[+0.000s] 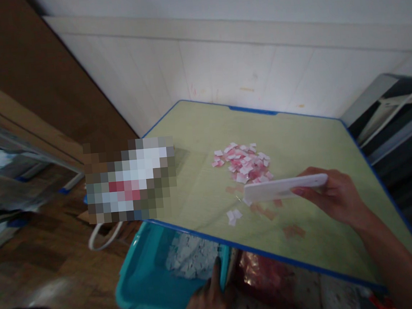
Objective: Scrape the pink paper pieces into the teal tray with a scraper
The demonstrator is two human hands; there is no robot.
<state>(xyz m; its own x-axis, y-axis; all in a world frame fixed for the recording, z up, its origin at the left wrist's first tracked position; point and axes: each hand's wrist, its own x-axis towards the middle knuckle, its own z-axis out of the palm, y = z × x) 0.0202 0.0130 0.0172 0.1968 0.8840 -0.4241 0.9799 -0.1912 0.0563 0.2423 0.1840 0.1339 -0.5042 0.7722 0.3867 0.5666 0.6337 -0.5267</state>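
Note:
My right hand is closed on one end of a white flat plastic scraper, held on edge over the table. Just beyond the scraper lies a heap of small pink and white pieces. A few white pieces lie on its near side. Below the table's front edge, my left hand grips the right rim of a teal basin, one finger reaching over it. White pieces fill part of the basin.
The pale green table has a blue edge and stands against a white wall. A pixelated white object sits at its left corner. Under the front edge is a shiny red bag. Grey-black panels lean at the right.

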